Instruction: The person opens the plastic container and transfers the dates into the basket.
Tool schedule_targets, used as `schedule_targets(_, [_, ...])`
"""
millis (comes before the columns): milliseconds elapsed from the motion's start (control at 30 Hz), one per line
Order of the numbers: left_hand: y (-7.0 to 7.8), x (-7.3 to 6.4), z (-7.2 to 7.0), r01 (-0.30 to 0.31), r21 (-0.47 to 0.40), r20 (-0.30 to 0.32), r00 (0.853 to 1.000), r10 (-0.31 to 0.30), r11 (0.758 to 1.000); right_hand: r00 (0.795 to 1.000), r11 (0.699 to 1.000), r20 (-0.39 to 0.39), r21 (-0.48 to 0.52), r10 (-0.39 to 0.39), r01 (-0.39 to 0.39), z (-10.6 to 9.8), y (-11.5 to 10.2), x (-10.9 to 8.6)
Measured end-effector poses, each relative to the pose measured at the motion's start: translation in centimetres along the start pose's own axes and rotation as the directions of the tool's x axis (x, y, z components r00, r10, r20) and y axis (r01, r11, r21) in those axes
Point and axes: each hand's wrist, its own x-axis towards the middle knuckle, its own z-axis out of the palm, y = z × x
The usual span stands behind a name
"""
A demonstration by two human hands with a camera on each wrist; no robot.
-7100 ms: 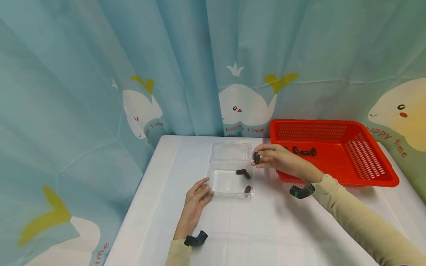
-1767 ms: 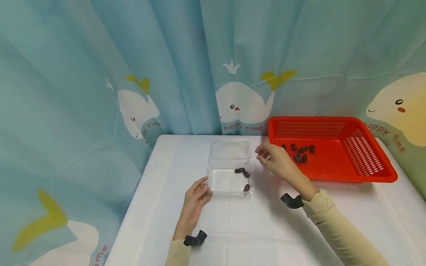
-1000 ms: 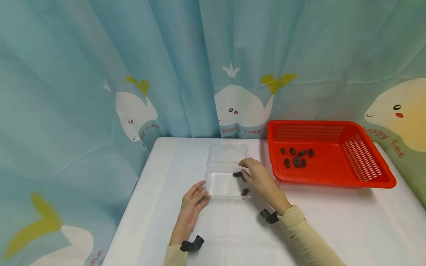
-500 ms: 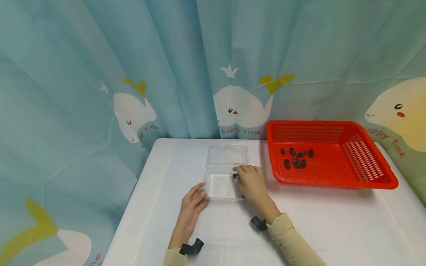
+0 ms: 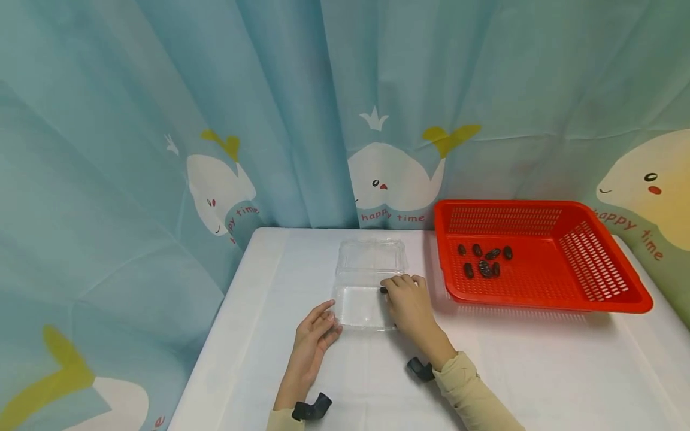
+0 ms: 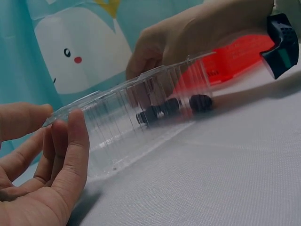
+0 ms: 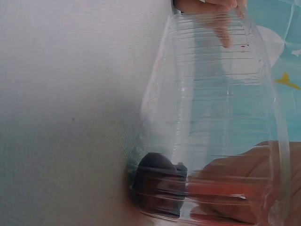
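A clear plastic box (image 5: 362, 308) lies on the white table with its lid (image 5: 372, 256) folded back. My left hand (image 5: 312, 339) pinches the box's near-left rim between thumb and fingers, as the left wrist view shows. My right hand (image 5: 412, 308) reaches down into the box's right side, fingers bent at a dark date (image 5: 384, 290). Its fingertips are hidden, so whether they grip the date cannot be told. Through the box wall in the left wrist view, dark dates (image 6: 157, 112) lie beside those fingers, and another date (image 6: 201, 103) sits nearer the right end.
A red slotted basket (image 5: 560, 287) stands on the table to the right of the box, with several dates (image 5: 484, 268) in its left part. Behind the table hangs a blue curtain (image 5: 291, 120) with whale prints.
A date was in my right hand seven seconds ago; later that hand was by the basket without one visible. It has since moved left and down into the box. The left hand stays at the rim.
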Motion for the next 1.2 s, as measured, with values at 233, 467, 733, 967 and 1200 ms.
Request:
schedule_targets(233, [0.03, 0.14, 0.06, 0.001, -0.005, -0.004, 1.000, -0.001, 1.000, 1.000, 1.000, 0.010, 0.001, -0.009, 0.009, -0.19, -0.09, 0.10])
schedule_targets(467, [-0.02, 0.02, 0.05, 0.008, -0.010, -0.006, 1.000, -0.008, 1.000, 1.000, 1.000, 0.002, -0.011, -0.019, 0.019, 0.13, -0.24, -0.05])
schedule_targets(733, [0.04, -0.03, 0.01, 0.014, -0.020, -0.004, 1.000, -0.014, 1.000, 0.999, 0.998, -0.004, -0.043, -0.036, 0.035, 0.24, -0.43, -0.10])
schedule_targets(967, [0.01, 0.06, -0.04, 0.008, -0.012, 0.000, 1.000, -0.008, 1.000, 0.999, 0.997, 0.014, -0.071, -0.036, 0.037, 0.45, -0.41, -0.04])
schedule_targets(1200, [-0.06, 0.12, -0.16, 0.011, -0.011, 0.004, 1.000, -0.011, 1.000, 1.000, 0.998, 0.008, -0.051, -0.029, 0.029, 0.64, -0.46, -0.08])
